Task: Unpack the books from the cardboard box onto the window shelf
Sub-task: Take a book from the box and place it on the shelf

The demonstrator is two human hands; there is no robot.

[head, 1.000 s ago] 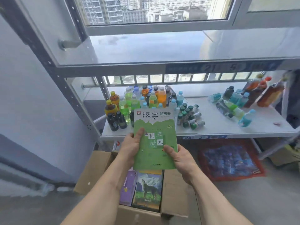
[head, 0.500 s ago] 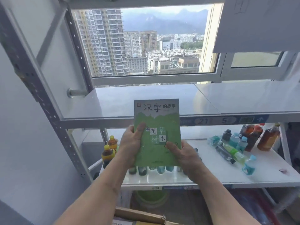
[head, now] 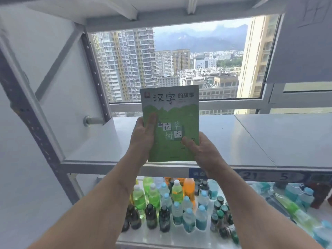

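Observation:
I hold a thin green book (head: 172, 112) with a white top band and black characters upright in front of me. My left hand (head: 142, 135) grips its left edge, thumb across the cover. My right hand (head: 201, 150) grips its lower right corner, thumb on the cover. The book hangs above the front part of the white window shelf (head: 251, 137), which runs below the window (head: 179, 60). The cardboard box is out of view.
Below the window shelf, a lower shelf (head: 161, 238) carries several drink bottles (head: 177, 209) standing in a cluster, and more bottles (head: 296, 200) lying at the right. A grey perforated upright (head: 32, 126) frames the left side. A blue label strip (head: 265, 176) marks the shelf's front edge.
Both hands have lifted the book from over the cardboard box up to the height of the window shelf. My view rose with it, and the box dropped out of sight.

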